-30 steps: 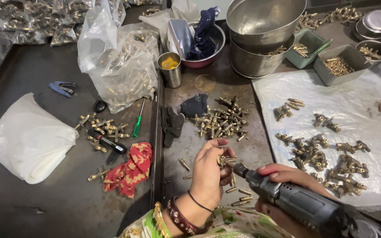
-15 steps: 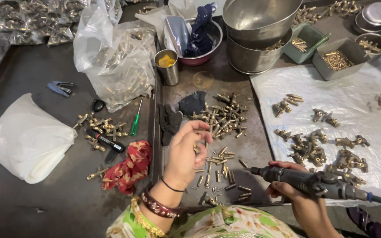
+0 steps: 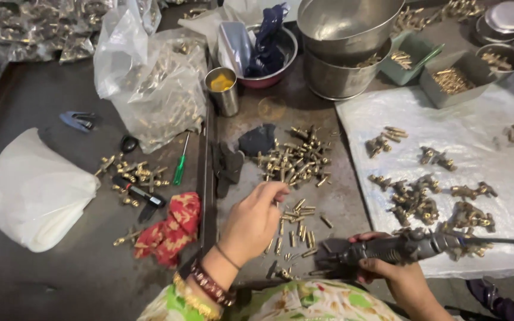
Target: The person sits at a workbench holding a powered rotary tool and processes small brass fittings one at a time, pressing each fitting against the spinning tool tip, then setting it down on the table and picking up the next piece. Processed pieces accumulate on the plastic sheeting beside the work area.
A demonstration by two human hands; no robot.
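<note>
Dark metal worktable (image 3: 49, 285), cluttered; white plastic sheet (image 3: 447, 119) on the right carries brass fittings. Left hand (image 3: 251, 223) is over the loose brass pins (image 3: 298, 229), fingertips pinched together just below the bigger pin pile (image 3: 295, 157); what they pinch is too small to tell. Right hand (image 3: 397, 270) is wrapped tight around a grey rotary tool (image 3: 397, 249); its tip is hard to make out. Steel bowls (image 3: 343, 35) are cut off at the top edge.

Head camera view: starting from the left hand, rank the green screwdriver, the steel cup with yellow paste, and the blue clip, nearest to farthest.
From the left hand:
1. Green screwdriver, up and to its left.
2. Steel cup with yellow paste, farther up the table.
3. Blue clip, far left.
</note>
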